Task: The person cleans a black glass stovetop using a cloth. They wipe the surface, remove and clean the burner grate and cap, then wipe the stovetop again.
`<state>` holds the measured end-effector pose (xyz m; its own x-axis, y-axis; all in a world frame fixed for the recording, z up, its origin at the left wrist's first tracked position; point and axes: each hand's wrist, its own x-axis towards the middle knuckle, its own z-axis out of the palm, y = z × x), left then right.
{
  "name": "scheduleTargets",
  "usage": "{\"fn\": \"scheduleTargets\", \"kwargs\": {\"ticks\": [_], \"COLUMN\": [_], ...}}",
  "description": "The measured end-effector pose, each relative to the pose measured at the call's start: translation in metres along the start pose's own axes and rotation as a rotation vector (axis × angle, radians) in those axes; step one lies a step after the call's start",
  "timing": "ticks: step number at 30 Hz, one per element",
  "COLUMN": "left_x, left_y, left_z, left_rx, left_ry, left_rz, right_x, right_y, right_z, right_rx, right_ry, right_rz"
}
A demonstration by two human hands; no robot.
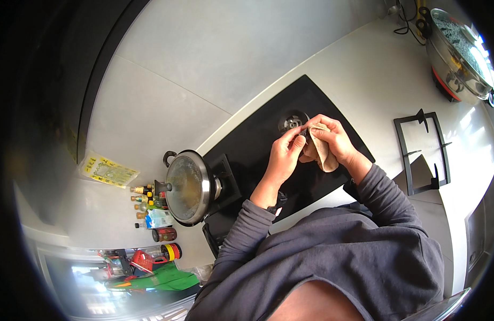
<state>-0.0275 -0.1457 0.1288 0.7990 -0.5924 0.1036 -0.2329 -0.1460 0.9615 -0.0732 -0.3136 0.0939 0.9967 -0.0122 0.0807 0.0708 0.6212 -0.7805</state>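
Both hands meet above a black glass gas cooktop [257, 172]. My right hand [338, 140] grips a folded tan cloth [326, 154], part of which hangs below the fingers. The fingertips of my left hand [282, 157] pinch a small dark part [304, 133] against the cloth; the fingers and cloth hide most of it, so its exact kind cannot be told. Just beyond the hands is a gas burner [292, 121] with no pan support around it. A black pan support [401, 152] lies on the pale countertop to the right.
A lidded pan [189, 187] sits on the left burner. Several sauce bottles [144, 198] and a jar [164, 234] stand beyond it. At the far right is a steel pot with a glass lid [457, 60]. A grey wall [215, 52] rises behind the cooktop.
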Motion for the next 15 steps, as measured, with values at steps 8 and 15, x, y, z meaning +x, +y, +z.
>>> {"fn": "scheduleTargets", "kwargs": {"ticks": [8,15], "left_x": [-0.010,-0.017], "left_y": [-0.012,-0.002], "left_z": [-0.002,0.001], "left_rx": [-0.183,-0.181], "left_ry": [-0.016,0.081], "left_rz": [0.030,0.022], "right_x": [-0.008,-0.010], "right_y": [-0.005,-0.003], "right_z": [0.009,0.020], "right_rx": [-0.184,-0.592], "right_ry": [-0.125,0.066], "right_rz": [-0.006,-0.317]}}
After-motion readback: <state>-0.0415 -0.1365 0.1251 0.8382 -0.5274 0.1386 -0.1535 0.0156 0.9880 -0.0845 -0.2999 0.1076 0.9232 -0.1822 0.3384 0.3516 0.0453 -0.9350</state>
